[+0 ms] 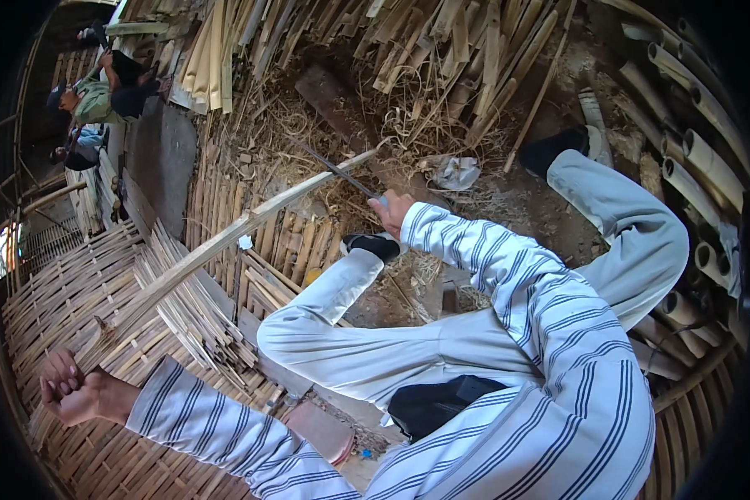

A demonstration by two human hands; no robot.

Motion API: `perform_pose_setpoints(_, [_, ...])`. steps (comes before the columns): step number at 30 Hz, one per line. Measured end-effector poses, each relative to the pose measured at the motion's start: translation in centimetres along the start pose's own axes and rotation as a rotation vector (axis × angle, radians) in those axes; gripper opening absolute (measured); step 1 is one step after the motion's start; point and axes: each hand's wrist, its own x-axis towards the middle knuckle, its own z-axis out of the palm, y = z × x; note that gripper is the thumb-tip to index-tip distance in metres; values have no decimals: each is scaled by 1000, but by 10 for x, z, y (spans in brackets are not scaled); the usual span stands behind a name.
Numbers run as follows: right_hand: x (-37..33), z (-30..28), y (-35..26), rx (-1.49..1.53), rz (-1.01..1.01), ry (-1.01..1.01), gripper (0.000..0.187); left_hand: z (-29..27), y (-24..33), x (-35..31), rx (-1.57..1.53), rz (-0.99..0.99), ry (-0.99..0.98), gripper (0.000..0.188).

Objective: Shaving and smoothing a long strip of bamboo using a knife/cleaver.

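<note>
A long, pale split bamboo strip (250,222) runs diagonally from lower left to upper middle. At its lower left end my left hand (71,390) is closed, fingers curled around it; the hand partly hides the grip. My right hand (394,212) is wrapped around the handle of a knife (333,167). The narrow dark blade points up and left, crossing the strip near its far, thin end. Beneath that end lies a dark wooden block (342,104) among curly bamboo shavings (429,108).
Piles of split bamboo (467,42) lie at the far side. Cut bamboo poles (708,158) are stacked at the right. A woven bamboo mat (67,283) and a bundle of thin slats (196,308) are at left. A crumpled plastic bag (457,173) lies near my right hand. Other people (96,100) sit far left.
</note>
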Motion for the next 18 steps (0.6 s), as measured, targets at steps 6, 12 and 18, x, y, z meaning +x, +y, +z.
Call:
perform_pose_setpoints(6, [10, 22, 35, 28, -8, 2, 56, -4, 2, -2, -47, -22, -10, 32])
perform_pose_setpoints(12, [6, 25, 63, 9, 17, 44, 53, -26, 5, 8, -45, 0, -54, 30])
perform_pose_setpoints(18, [33, 15, 104, -118, 273, 89, 60, 15, 4, -1, 53, 13, 74, 33])
